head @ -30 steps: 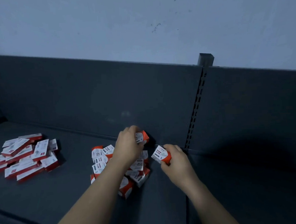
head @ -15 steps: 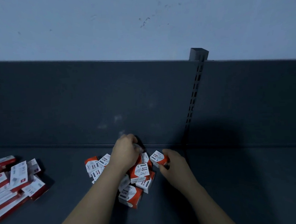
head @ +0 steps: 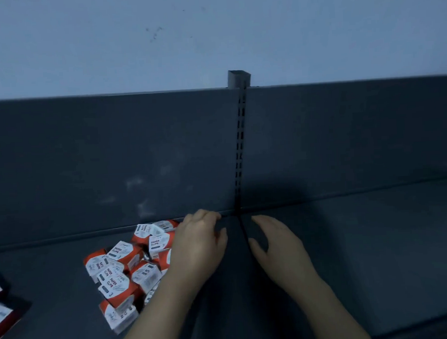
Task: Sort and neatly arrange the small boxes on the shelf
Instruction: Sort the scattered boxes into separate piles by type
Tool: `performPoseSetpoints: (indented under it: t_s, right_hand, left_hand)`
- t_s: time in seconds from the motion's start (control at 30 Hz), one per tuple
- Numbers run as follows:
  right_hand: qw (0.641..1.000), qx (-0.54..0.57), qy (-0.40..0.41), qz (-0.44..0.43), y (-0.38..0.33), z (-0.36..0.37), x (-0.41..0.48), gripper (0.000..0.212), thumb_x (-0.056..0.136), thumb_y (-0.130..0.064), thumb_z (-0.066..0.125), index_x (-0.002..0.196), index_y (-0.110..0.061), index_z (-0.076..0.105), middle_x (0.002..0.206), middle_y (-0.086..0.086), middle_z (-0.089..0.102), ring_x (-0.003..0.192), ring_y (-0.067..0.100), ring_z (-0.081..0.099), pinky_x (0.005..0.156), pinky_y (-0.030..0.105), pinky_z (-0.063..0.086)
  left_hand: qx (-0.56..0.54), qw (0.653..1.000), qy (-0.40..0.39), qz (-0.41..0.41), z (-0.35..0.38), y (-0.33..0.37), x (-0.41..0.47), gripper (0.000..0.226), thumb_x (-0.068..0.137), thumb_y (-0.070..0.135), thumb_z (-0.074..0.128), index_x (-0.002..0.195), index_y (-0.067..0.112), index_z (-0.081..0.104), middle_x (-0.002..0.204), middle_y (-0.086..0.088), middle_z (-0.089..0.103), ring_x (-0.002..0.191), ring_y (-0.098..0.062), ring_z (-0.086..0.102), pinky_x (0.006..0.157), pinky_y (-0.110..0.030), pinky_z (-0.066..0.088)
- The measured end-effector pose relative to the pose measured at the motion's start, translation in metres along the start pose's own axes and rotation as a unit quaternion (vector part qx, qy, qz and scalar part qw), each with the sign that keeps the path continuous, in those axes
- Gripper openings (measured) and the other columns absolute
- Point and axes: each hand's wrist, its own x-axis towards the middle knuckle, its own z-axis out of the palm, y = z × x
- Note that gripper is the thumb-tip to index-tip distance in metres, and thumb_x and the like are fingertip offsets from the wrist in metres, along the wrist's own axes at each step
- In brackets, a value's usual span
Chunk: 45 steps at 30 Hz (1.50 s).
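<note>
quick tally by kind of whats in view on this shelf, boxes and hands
small paper clip boxes: about 10 in the pile, some hidden under the arm
flat boxes at the left edge: 2, both cut off by the frame
hands: 2, left hand and right hand
total: about 14

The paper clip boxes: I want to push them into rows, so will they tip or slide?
Likely light and stiff: the paper clip boxes are small square-cornered cartons. Piled askew, so pushing probably topples some. The shelf looks smooth; they should slide.
</note>
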Motion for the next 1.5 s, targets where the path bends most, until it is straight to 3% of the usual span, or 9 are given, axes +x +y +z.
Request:
performPoseSetpoints:
  t_s: [0.13,0.27,0.47,0.77,1.03,1.27,1.4,1.5]
  right_hand:
    - [0.998,-0.03,0.049,0.021,0.031,-0.035,-0.023,0.047,0.094,-0.029,0.054,0.138,-0.017,0.046,0.138,-0.004,0.049,0.118,-0.005,0.035,0.1,0.006,0.017]
    - [0.992,-0.055,0.091,0.061,0.074,-0.073,-0.052,0.044,0.089,-0.023,0.063,0.13,-0.011,0.054,0.13,0.002,0.058,0.118,0.013,0.053,0.1,0.017,0.031]
    - [0.984,-0.085,0.109,0.11,0.143,-0.139,-0.099,0.042,0.09,-0.024,0.062,0.129,-0.012,0.056,0.128,0.002,0.059,0.116,0.015,0.055,0.098,0.018,0.032]
    - [0.972,-0.111,0.102,0.181,0.255,-0.211,-0.153,0.046,0.093,-0.032,0.053,0.136,-0.018,0.048,0.136,-0.004,0.051,0.124,0.013,0.046,0.104,0.02,0.031]
    - [0.956,-0.126,0.123,0.235,0.326,-0.247,-0.162,0.044,0.09,-0.031,0.056,0.133,-0.021,0.051,0.13,-0.007,0.055,0.119,0.013,0.05,0.099,0.027,0.042]
    - [0.942,-0.129,0.146,0.272,0.383,-0.272,-0.136,0.038,0.084,-0.02,0.062,0.122,-0.022,0.058,0.112,-0.003,0.063,0.102,0.016,0.058,0.081,0.023,0.043]
    - [0.929,-0.133,0.146,0.313,0.417,-0.281,-0.118,0.046,0.085,-0.02,0.063,0.13,-0.017,0.054,0.125,0.001,0.059,0.112,0.02,0.055,0.092,0.027,0.042]
    - [0.919,-0.141,0.144,0.338,0.438,-0.287,-0.11,0.04,0.086,-0.021,0.061,0.125,-0.012,0.057,0.125,0.004,0.057,0.114,0.021,0.053,0.092,0.028,0.041]
  left_hand:
    - [-0.008,0.999,-0.017,0.045,0.019,0.039,-0.003,0.031,0.084,0.028,0.063,0.113,0.017,0.066,0.108,-0.001,0.066,0.099,-0.024,0.058,0.086,-0.033,0.044]
    - [-0.014,0.996,-0.04,0.08,0.043,0.089,-0.005,0.03,0.086,0.031,0.061,0.113,0.017,0.065,0.11,-0.001,0.066,0.1,-0.022,0.058,0.088,-0.035,0.045]
    - [-0.054,0.989,-0.066,0.121,0.079,0.184,-0.011,0.036,0.094,0.036,0.048,0.126,0.022,0.055,0.123,0.007,0.059,0.109,-0.013,0.052,0.093,-0.023,0.038]
    - [-0.092,0.978,-0.105,0.155,0.153,0.309,-0.005,0.037,0.094,0.034,0.049,0.127,0.02,0.055,0.122,0.005,0.06,0.108,-0.014,0.052,0.092,-0.023,0.039]
    - [-0.082,0.97,-0.143,0.181,0.207,0.371,0.026,0.038,0.094,0.036,0.049,0.128,0.02,0.055,0.122,0.004,0.059,0.108,-0.016,0.052,0.091,-0.028,0.044]
    - [-0.079,0.963,-0.16,0.2,0.253,0.41,0.075,0.037,0.093,0.037,0.049,0.127,0.022,0.054,0.121,0.004,0.059,0.108,-0.016,0.052,0.092,-0.029,0.043]
    - [-0.081,0.959,-0.179,0.203,0.278,0.426,0.107,0.038,0.093,0.037,0.05,0.127,0.021,0.054,0.122,0.004,0.059,0.109,-0.017,0.052,0.093,-0.029,0.042]
    - [-0.083,0.955,-0.194,0.207,0.295,0.44,0.126,0.037,0.092,0.036,0.051,0.126,0.02,0.055,0.121,0.002,0.059,0.109,-0.018,0.053,0.093,-0.031,0.044]
